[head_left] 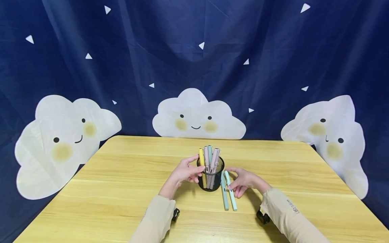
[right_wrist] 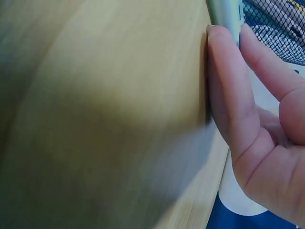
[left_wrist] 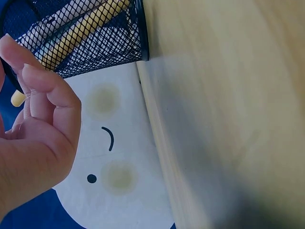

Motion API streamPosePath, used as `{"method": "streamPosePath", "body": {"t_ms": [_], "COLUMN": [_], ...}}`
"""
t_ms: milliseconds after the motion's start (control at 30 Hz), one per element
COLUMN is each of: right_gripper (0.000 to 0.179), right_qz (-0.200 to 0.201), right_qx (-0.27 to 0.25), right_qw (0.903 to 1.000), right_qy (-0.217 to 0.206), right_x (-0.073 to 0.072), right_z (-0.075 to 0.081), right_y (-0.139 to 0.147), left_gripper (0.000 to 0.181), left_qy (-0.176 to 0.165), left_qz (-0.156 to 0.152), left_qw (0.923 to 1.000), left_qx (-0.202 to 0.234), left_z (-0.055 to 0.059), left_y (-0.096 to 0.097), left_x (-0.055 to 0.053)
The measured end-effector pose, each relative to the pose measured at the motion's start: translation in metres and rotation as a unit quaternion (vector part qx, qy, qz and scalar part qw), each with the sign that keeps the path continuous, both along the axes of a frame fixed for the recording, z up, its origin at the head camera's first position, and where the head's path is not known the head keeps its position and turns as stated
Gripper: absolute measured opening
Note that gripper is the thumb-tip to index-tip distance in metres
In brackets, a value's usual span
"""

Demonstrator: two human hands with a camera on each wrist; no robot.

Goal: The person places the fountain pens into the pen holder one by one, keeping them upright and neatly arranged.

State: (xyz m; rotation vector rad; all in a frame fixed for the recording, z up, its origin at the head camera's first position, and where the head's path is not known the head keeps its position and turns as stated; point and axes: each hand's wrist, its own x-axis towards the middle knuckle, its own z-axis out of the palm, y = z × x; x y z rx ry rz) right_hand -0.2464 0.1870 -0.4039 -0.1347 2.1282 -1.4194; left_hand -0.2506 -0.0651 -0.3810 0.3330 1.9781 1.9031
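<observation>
A black mesh pen holder [head_left: 214, 182] stands upright on the table, with a yellow pen [head_left: 201, 157], a teal pen and several pale mauve pens in it. My left hand [head_left: 186, 171] grips the holder's left side near the rim, thumb in front, beside the yellow pen. In the left wrist view its curled fingers [left_wrist: 52, 86] overlap the mesh. Right of the holder, a teal pen [head_left: 224, 194] and a pale mint pen [head_left: 232, 197] lie side by side on the table. My right hand [head_left: 244, 181] pinches the mint pen between thumb and fingers.
The wooden table [head_left: 106, 189] reaches back to a dark blue curtain [head_left: 182, 50] with white cloud faces. A black wrist device [head_left: 175, 214] sits under the left sleeve, another [head_left: 262, 217] under the right.
</observation>
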Motion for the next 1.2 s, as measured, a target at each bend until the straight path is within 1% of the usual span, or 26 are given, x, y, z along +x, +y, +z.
{"method": "streamPosePath", "body": {"t_ms": [167,300,567,833,967,1200], "right_gripper": [0.085,0.084,0.08,0.076,0.076,0.077], "right_qz": [-0.012,-0.014,-0.018,-0.019,-0.02,-0.018], "right_qx": [0.001,0.005,-0.005,-0.026,-0.044,-0.078], "right_qw": [0.9999,0.9998,0.9998,0.9992,0.9986,0.9963], "right_qy": [0.002,0.009,0.007,0.022,0.022,0.03], "right_x": [0.002,0.003,0.004,0.005,0.006,0.006], "right_z": [0.002,0.003,0.003,0.003,0.005,0.006], "right_y": [-0.001,-0.003,-0.003,0.002,0.004,0.008], "left_gripper": [0.071,0.07,0.071,0.071,0.071,0.071], "left_qy": [-0.001,-0.001,-0.002,-0.008,-0.002,-0.007], "left_qz": [0.002,0.001,0.001,-0.003,-0.005,-0.001], "left_qw": [1.0,1.0,1.0,1.0,1.0,1.0], "left_qx": [-0.001,-0.002,-0.001,0.0,-0.002,-0.002], "left_z": [0.001,0.0,0.001,0.002,0.002,0.001], "left_y": [0.0,0.0,0.0,0.0,0.0,0.001], "left_x": [0.001,0.001,0.001,0.001,0.001,0.0]}}
